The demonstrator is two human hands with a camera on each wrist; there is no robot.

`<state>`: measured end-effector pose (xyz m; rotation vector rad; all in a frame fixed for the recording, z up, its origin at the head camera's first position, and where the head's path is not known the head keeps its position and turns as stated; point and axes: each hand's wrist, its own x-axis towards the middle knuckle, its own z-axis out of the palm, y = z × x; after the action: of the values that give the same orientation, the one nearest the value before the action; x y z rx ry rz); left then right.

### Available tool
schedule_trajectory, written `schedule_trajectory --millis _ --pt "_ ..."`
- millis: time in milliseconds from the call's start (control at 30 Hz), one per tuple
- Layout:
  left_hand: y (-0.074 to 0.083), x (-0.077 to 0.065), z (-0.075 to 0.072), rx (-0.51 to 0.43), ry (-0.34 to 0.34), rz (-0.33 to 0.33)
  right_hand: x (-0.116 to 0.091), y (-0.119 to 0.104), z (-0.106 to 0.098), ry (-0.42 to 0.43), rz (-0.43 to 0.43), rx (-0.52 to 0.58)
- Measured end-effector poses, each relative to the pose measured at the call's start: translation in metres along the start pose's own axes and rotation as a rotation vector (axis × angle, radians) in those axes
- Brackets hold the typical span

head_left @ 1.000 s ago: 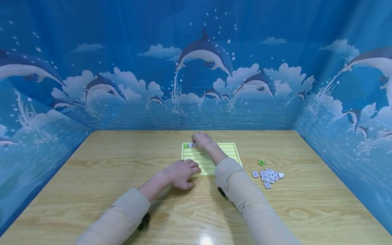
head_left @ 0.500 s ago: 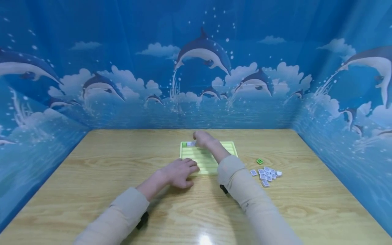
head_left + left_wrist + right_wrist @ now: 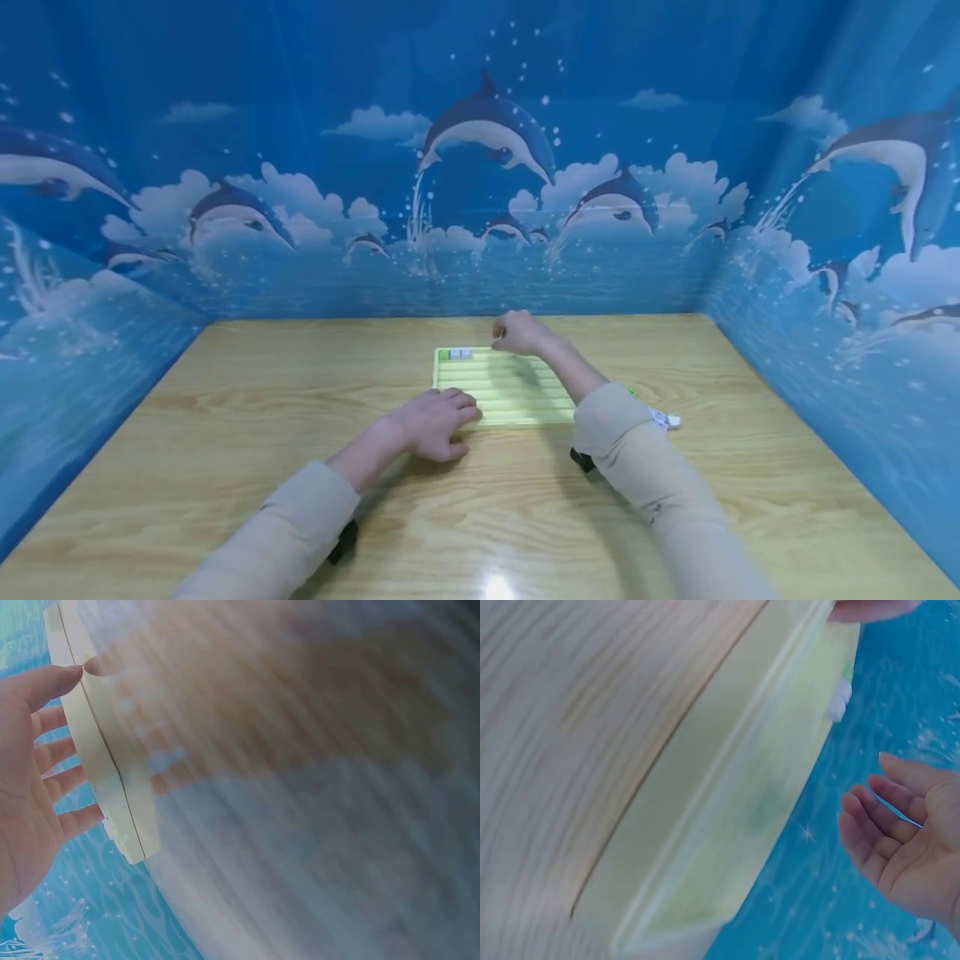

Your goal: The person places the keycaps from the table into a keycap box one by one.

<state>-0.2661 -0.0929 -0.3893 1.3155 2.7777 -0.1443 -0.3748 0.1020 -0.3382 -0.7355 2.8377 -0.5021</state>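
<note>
A beige left sleeve [image 3: 307, 508] and right sleeve [image 3: 652, 475] reach forward over the wood-grain tabletop [image 3: 465, 525], with a small black object [image 3: 344, 542] showing under the left cuff and a second black piece [image 3: 582, 459] under the right. The left hand [image 3: 435, 425] lies at the near left corner of the tray [image 3: 517, 387]; its grip is spread, the fingers straight and resting on the tray, the thumb apart from them along the near side. The tray is pale green and ridged, flat on the tabletop between the sleeves. Right of it, partly hidden behind the right sleeve, is a cluster of loose tiles [image 3: 666, 420], and just beyond those a sliver of a green piece [image 3: 632, 392]. In the tray's far row, at the left end, sit a green tile [image 3: 444, 355] and then two white tiles [image 3: 455, 354], side by side. The right hand [image 3: 520, 332] hangs over the far edge, right of these; its grip is loosely curled, thumb and fingers apart, around nothing. Behind the tabletop hangs a blue dolphin curtain [image 3: 480, 250].
</note>
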Motion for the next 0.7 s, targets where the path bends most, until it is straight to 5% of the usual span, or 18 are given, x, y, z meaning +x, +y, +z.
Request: schedule_trajectory --millis 700 --pt "0.001 -0.001 0.001 -0.021 0.033 0.015 -0.090 0.077 -0.017 0.066 0.020 0.023"
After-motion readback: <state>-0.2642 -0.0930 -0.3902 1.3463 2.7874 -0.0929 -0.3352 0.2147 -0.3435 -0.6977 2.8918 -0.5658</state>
